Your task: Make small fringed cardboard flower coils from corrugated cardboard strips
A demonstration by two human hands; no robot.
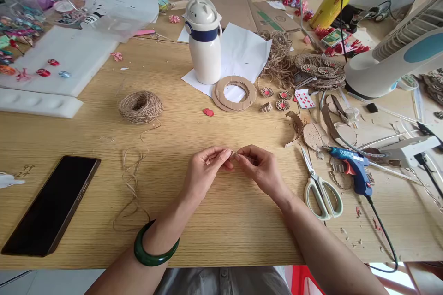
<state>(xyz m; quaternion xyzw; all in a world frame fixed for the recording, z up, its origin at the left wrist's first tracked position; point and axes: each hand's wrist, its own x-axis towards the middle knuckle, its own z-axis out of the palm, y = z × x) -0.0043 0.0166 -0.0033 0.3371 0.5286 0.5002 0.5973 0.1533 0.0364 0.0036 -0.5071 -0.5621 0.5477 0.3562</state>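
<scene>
My left hand (205,169) and my right hand (262,169) meet over the middle of the table, thumbs and fingertips pinched together. Between them is a small brownish piece, mostly covered by the fingers; its kind I cannot make out. A ball of twine (140,107) lies beyond my left hand, and its loose strand (130,182) trails across the wood left of my wrist. Red paper discs (208,112) lie just past my fingertips. To the right of my right hand rest open scissors (320,191) with pale handles.
A blue glue gun (356,168) with a cord lies at right, near cardboard scraps (315,136). Cardboard rings (235,93) and small corrugated rosettes (284,100) sit beyond my hands. A white bottle (205,48) stands behind; a phone (51,205) lies at left.
</scene>
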